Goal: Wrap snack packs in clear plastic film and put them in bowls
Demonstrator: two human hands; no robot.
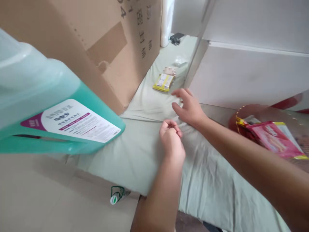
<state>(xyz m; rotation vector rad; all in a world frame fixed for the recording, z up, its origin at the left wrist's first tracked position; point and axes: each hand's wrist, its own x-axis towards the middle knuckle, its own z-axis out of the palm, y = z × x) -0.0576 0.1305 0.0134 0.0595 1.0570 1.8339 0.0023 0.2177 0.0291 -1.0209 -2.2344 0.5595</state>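
Note:
My left hand (172,137) is over the pale green cloth (135,148), its fingers curled into a loose fist with nothing showing in them. Just beyond it and to the right, my right hand (188,106) has its thumb and fingers apart and holds nothing. Slightly blurred, it hovers over or rests on the cloth; I cannot tell which. The nearest item to its fingertips is a small yellow-and-white packet (164,82), lying a little farther off and not touched. Behind that packet lies a pale, patterned one (170,71).
On the left stand a large jug of green liquid (101,109) and a tall cardboard box (135,71). A white panel (241,74) borders the right. Pink packets (275,137) sit in a red-rimmed container. Below the edge, a bottle (117,196) is near the floor.

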